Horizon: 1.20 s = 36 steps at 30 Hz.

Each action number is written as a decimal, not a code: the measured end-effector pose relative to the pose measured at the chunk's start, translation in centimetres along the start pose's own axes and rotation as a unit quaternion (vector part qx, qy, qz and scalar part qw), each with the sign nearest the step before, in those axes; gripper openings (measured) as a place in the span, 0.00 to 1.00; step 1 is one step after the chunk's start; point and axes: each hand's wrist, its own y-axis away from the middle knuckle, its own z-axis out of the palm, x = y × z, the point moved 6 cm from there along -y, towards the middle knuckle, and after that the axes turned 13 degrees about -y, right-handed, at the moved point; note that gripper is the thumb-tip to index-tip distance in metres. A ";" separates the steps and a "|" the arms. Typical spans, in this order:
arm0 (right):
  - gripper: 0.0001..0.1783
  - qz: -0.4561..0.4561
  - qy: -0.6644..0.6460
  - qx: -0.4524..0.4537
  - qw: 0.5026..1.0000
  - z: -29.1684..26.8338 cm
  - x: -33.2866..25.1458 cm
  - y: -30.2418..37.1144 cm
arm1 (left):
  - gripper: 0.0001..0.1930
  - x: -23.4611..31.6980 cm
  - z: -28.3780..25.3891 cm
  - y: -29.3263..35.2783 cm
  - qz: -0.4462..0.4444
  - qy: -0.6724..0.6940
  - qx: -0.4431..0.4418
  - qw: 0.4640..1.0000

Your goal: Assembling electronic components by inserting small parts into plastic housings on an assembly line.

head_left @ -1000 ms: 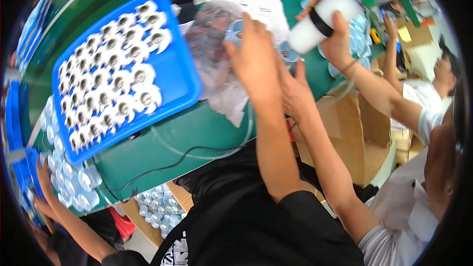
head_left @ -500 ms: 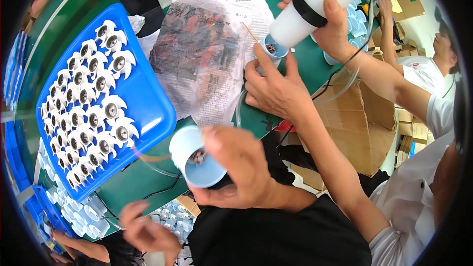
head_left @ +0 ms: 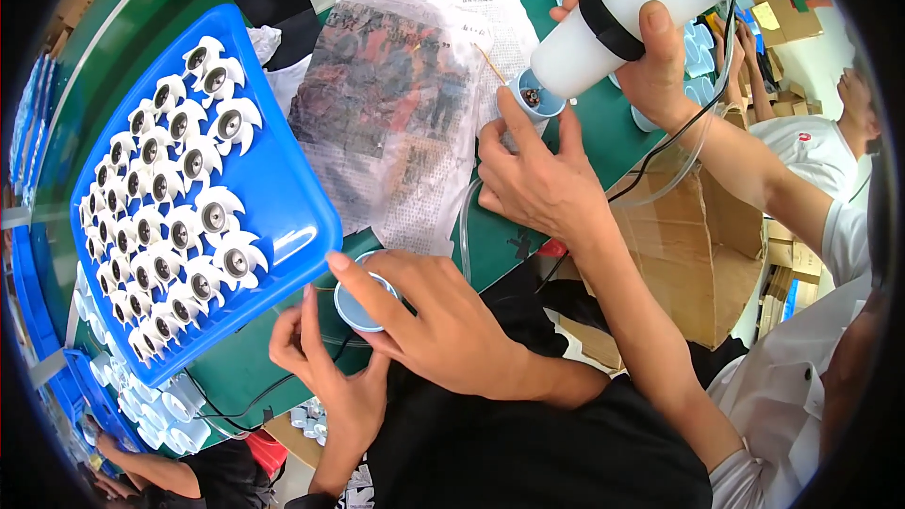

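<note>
A light blue plastic cup (head_left: 356,309) is gripped in my right hand (head_left: 448,330), just off the near corner of the blue tray; its inside is mostly hidden by my fingers. Beside the cup is my left hand (head_left: 332,372), thumb apart from the fingers, fingertips close to a thin wire at the cup's left side. Across from me, a co-worker's hand (head_left: 542,170) steadies another light blue cup (head_left: 539,111) with dark and coppery parts inside. The co-worker's other hand (head_left: 655,66) tips a white cylindrical bottle (head_left: 589,42) with a black band over that cup.
Many-bladed white impellers, several rows of them, stand in the blue tray (head_left: 283,212). Newspaper sheets (head_left: 386,113) cover the green table (head_left: 490,240). More light blue cups (head_left: 165,415) sit at lower left. Cables and a clear tube (head_left: 466,221) cross the table; a cardboard box (head_left: 674,254) stands at right.
My right hand has turned the cup and brought it down slightly, toward the tray. My left hand has come up and right, from apart to beside the cup. The co-worker still tips the bottle.
</note>
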 end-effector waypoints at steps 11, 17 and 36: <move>0.39 0.014 -0.094 0.005 0.996 1.3 0.8 1.2 | 0.38 -0.5 2.0 -0.8 0.037 -0.002 0.002 0.999; 0.37 0.020 -0.092 0.001 0.996 1.4 0.9 1.1 | 0.33 -0.7 2.7 -0.9 0.046 -0.011 0.038 0.998; 0.13 -0.130 0.072 -0.106 0.983 1.6 -3.7 -12.7 | 0.38 -1.5 1.5 -0.5 0.029 0.063 0.014 0.997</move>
